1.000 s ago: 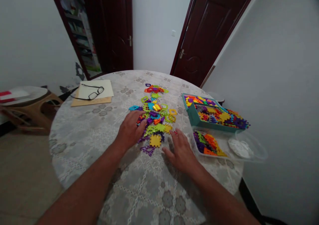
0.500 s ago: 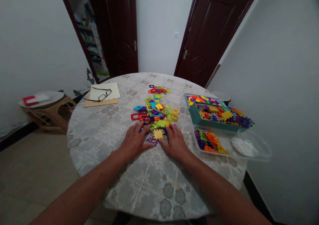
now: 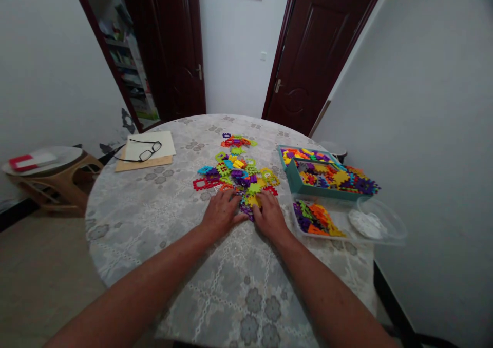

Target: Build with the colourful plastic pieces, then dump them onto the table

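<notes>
A heap of colourful plastic interlocking building pieces (image 3: 236,174) lies on the table in front of me. At its near left edge rests my left hand (image 3: 220,213), fingers stretched forward over the pieces and thumb apart. My right hand (image 3: 270,215) lies against the near right side, its fingers loosely spread beside a yellow piece (image 3: 252,200). Between the two thumbs are purple pieces (image 3: 247,213). The fingertips partly cover the pieces beneath them, and no piece is lifted off the table.
On the right stand a teal box (image 3: 304,185) full of pieces, its piece-filled lid behind, and a clear plastic tray (image 3: 339,214) with more pieces and a white bundle. Glasses (image 3: 146,154) lie on papers (image 3: 165,143) at the left. A patterned cloth (image 3: 154,219) covers the round table.
My hands have come closer together around the near end of the heap. The yellow piece there has shifted and is more covered by my right hand. The view has turned slightly right.
</notes>
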Tool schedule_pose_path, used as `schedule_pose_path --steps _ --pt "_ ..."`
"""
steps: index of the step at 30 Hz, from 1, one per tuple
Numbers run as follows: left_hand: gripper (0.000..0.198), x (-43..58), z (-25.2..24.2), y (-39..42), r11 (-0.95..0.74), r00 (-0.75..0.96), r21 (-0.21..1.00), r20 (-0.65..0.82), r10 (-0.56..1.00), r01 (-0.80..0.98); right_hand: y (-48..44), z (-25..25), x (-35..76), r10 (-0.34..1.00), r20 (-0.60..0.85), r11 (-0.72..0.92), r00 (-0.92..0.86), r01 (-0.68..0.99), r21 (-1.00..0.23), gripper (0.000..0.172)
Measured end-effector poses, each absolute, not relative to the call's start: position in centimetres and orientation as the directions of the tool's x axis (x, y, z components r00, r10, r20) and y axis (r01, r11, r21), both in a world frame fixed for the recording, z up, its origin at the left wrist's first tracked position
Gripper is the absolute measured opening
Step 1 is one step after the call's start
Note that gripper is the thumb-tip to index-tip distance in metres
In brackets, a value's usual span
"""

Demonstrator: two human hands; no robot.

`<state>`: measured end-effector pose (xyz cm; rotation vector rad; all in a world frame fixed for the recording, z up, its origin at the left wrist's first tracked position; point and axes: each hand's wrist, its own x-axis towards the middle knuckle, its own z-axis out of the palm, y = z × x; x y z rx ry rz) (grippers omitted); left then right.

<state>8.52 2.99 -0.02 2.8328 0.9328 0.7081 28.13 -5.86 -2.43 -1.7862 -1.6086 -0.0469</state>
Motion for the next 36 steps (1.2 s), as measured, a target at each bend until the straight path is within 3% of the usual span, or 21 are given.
schedule_pose_path --steps 5,8,17,25,31,36 --pt "0.024 7.5 -0.3 4.2 -0.834 0.693 0.315 0.464 0.552 0.454 -6.5 -1.1 28.0 0.881 0.454 0.142 0.135 0.839 -0.525 0.033" --pt "0.017 6.8 -0.2 4.4 -0.818 0.653 0.346 0.493 0.575 0.459 -6.9 -0.7 27.9 0.899 0.43 0.194 0.078 0.811 -0.552 0.036" --pt "0.028 5.0 1.0 4.6 -0.818 0.707 0.265 0.412 0.575 0.511 -7.3 -0.3 27.9 0.92 0.367 0.14 0.135 0.761 -0.633 0.05" --pt "0.011 4.9 1.2 4.9 -0.834 0.721 0.26 0.419 0.552 0.487 -7.4 -0.5 28.3 0.909 0.311 0.034 0.278 0.694 -0.719 0.046" --pt "0.018 5.0 1.4 5.0 -0.799 0.608 0.37 0.518 0.602 0.475 -7.6 -0.1 28.5 0.878 0.287 0.011 0.384 0.583 -0.813 0.041" --pt "0.032 4.8 1.3 5.5 -0.746 0.541 0.501 0.516 0.664 0.438 -7.3 0.2 28.1 0.849 0.276 -0.004 0.451 0.529 -0.849 0.039"
